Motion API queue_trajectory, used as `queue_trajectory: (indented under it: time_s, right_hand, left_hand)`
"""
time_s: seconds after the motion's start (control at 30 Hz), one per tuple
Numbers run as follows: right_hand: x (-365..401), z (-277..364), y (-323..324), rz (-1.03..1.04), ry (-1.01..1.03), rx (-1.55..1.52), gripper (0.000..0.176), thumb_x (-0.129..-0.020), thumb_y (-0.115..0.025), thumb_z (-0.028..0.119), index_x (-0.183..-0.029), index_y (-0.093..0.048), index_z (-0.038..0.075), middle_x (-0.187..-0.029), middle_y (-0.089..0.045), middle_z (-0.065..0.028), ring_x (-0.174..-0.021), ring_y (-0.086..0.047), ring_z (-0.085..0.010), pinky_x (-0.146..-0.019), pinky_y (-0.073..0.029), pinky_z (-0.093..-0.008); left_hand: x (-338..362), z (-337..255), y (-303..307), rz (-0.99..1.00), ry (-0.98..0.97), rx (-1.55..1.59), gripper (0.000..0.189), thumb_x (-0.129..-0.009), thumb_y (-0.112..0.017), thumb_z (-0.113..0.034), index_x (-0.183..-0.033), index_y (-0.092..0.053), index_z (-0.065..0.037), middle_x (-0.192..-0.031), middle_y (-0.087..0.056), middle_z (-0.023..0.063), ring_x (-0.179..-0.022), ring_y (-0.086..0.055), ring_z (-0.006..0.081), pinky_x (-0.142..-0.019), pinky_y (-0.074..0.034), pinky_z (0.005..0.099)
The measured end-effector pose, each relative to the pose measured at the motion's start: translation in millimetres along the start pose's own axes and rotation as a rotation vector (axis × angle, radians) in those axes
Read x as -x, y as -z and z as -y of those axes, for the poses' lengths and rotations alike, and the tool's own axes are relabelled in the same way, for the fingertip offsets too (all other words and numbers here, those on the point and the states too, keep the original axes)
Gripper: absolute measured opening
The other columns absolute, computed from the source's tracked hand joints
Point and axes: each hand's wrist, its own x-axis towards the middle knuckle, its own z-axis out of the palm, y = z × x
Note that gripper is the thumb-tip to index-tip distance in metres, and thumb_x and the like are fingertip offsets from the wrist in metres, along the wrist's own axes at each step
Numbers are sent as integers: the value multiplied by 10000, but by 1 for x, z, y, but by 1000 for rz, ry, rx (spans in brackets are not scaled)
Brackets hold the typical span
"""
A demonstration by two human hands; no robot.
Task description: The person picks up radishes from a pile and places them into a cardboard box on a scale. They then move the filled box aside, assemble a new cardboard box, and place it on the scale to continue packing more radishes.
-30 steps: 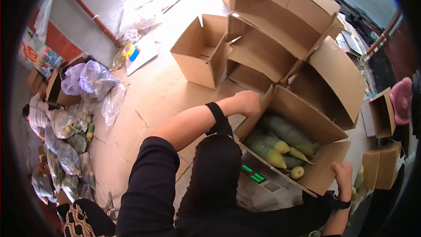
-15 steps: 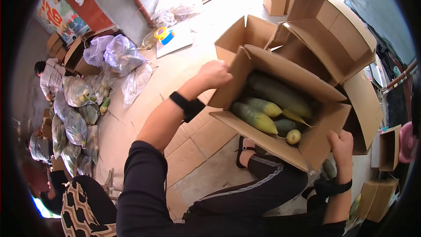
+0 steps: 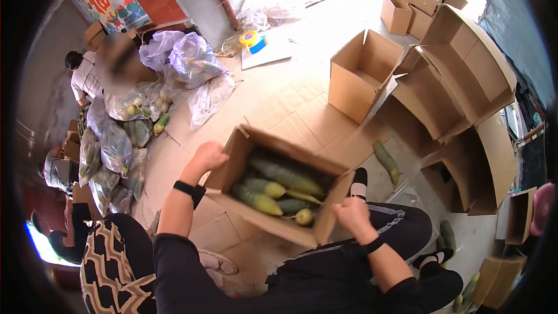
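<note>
An open cardboard box (image 3: pixel 279 229) hangs tilted in front of my body, above the floor and my legs. Inside lie several green radishes (image 3: pixel 256 200) with pale yellow ends, and one round cut end (image 3: pixel 304 217) faces up. My left hand (image 3: pixel 210 156) is closed on the box's upper left edge. On the opposite side, my right hand (image 3: pixel 351 214) grips the right edge with its fingers curled. Both hands wear dark wristbands. The box's underside is hidden.
Empty boxes (image 3: pixel 363 70) stand ahead and to the right. One loose radish (image 3: pixel 386 161) lies on the floor. Bagged radishes (image 3: pixel 115 145) are piled at the left, near a person (image 3: pixel 86 78). Tape rolls (image 3: pixel 253 42) sit on a board. Another person's patterned clothing (image 3: pixel 107 270) shows lower left.
The box with the radishes has moved left and down in the view, away from the empty boxes, with both hands on it. A loose radish on the floor has come into sight.
</note>
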Motion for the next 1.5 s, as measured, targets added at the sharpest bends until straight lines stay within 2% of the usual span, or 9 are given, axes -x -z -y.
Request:
queue_trajectory:
  time_s: [0.13,0.23,0.3,0.5,0.67,1.0,1.33,1.4,1.5]
  right_hand:
    - [14,21,-70,187,33,-8,356,-684,-597,324,-701,-664,-25,-750,-630,-244,-766,-630,-400,-707,-501,-458]
    - [16,21,-110,364,-39,50,322,-714,-599,320,-680,-679,10,-682,-654,-163,-686,-652,-314,-661,-513,-411]
    - [13,27,-116,658,-140,23,286,-763,-591,312,-679,-690,57,-600,-641,-61,-556,-635,-193,-571,-505,-324]
    - [22,48,-96,803,-10,44,384,-852,-532,351,-656,-666,48,-609,-645,-48,-549,-635,-169,-562,-505,-310]
    - [11,41,-64,532,166,-160,380,-889,-510,312,-682,-656,29,-592,-631,-50,-532,-622,-154,-545,-495,-294]
    - [40,-7,117,46,234,-701,213,-867,-558,166,-782,-644,-10,-604,-593,-31,-558,-559,-75,-511,-436,-221]
    - [73,-169,177,-372,-45,-710,185,-847,-570,144,-768,-632,-12,-620,-594,-29,-542,-538,-81,-510,-425,-227]
    - [76,-199,174,-382,-65,-706,181,-835,-573,145,-771,-628,-15,-626,-597,-34,-537,-543,-90,-509,-427,-229]
    - [77,-237,163,-370,-142,-694,185,-820,-583,153,-764,-623,-19,-631,-599,-41,-538,-548,-95,-510,-430,-232]
  left_hand:
    - [43,57,-41,115,152,-34,295,-688,-592,-286,-744,-682,-10,-802,-642,225,-796,-630,373,-722,-512,444]
    - [72,84,-75,144,259,2,301,-694,-595,-296,-772,-690,-21,-839,-650,211,-823,-633,360,-741,-513,439]
    - [87,104,-115,161,321,-32,318,-701,-601,-313,-792,-691,-22,-857,-651,210,-834,-631,365,-752,-511,442]
    - [118,116,-147,70,440,106,322,-729,-636,-328,-817,-694,-24,-896,-648,222,-888,-622,371,-800,-496,446]
    - [107,119,-142,168,467,71,325,-722,-663,-302,-851,-689,-4,-920,-646,226,-905,-619,370,-812,-495,437]
    - [104,115,-149,150,564,22,363,-678,-707,-274,-870,-681,32,-911,-643,250,-892,-628,369,-814,-502,412]
    - [78,107,-156,148,625,-37,200,-712,-619,-107,-862,-683,9,-948,-638,244,-914,-617,393,-795,-502,443]
    - [64,74,-124,208,625,-74,221,-717,-604,-98,-900,-683,-1,-981,-636,238,-936,-615,386,-802,-503,443]
    - [31,6,-68,-32,511,-6,332,-743,-550,-104,-1052,-648,-30,-1092,-613,216,-1031,-587,355,-883,-472,434]
